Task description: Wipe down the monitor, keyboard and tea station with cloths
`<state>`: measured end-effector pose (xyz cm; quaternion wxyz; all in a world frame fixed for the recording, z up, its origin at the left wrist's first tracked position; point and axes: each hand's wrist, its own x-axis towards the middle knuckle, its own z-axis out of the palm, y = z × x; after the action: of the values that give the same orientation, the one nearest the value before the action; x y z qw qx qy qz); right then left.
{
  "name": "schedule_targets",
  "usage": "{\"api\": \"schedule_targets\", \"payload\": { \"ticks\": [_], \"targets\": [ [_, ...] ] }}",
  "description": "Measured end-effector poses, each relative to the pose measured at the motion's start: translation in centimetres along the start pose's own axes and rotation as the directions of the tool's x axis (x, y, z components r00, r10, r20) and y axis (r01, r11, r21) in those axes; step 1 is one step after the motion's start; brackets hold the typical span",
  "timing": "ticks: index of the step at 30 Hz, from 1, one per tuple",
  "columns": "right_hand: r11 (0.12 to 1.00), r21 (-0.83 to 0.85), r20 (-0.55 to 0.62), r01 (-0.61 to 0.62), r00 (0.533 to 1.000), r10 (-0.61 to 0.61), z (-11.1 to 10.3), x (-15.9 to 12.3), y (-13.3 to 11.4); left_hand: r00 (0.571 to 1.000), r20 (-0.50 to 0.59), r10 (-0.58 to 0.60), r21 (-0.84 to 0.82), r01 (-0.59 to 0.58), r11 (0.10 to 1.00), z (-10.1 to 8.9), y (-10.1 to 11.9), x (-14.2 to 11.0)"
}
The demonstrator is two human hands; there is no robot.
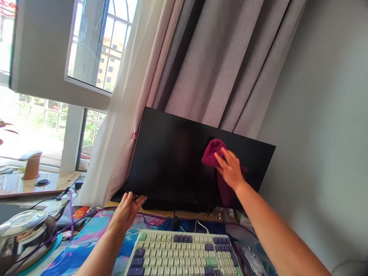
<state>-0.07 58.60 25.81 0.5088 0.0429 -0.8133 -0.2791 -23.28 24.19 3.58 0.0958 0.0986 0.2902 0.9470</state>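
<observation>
A wide black monitor point(172, 161) stands tilted in view behind the keyboard, its screen dark. My right hand point(230, 168) presses a crumpled magenta cloth point(212, 153) against the right half of the screen, fingers over the fabric. Part of the cloth hangs below that hand, against the dark panel. At the lower left corner of the monitor, my left hand point(129, 207) grips the bottom edge with its fingertips; some of that grip is hidden.
A cream and purple keyboard point(184, 255) lies on a colourful desk mat point(100, 234), with a mouse point(253, 260) to its right. Cables run below the monitor. A shiny metal kettle point(23, 237) stands at left, near the window and white curtain point(115, 126). Grey curtains point(218, 57) hang behind.
</observation>
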Motion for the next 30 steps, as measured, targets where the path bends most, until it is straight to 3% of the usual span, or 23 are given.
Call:
{"api": "schedule_targets", "payload": {
  "ticks": [5,10,13,18,25,30],
  "targets": [
    [0.96,-0.02,-0.193,-0.278,0.944,0.269,-2.5,5.3,6.3,1.0,0.013,0.013,0.037,-0.013,0.999,-0.4,-0.2,0.4],
    [0.952,-0.06,-0.253,-0.301,0.927,0.277,-2.8,5.3,8.2,1.0,0.005,0.008,0.045,-0.008,0.999,0.2,0.1,0.1],
    [0.968,-0.097,-0.205,-0.23,0.957,0.207,-2.1,2.3,7.0,1.0,0.014,0.01,0.063,-0.01,0.998,0.7,0.5,-0.4],
    [0.992,-0.13,-0.053,-0.01,0.999,0.003,-0.1,-5.2,3.4,1.0,0.007,0.025,0.095,-0.026,0.995,1.0,0.6,-0.5],
    [0.977,-0.049,0.088,0.209,0.975,-0.204,2.7,-15.9,-1.1,0.999,0.016,0.044,0.098,-0.046,0.994,0.6,0.2,0.0],
    [0.969,0.023,0.153,0.244,0.957,-0.245,3.7,-20.5,-2.8,0.999,0.021,0.037,0.103,-0.039,0.994,0.4,0.2,0.0]
  ]
}}
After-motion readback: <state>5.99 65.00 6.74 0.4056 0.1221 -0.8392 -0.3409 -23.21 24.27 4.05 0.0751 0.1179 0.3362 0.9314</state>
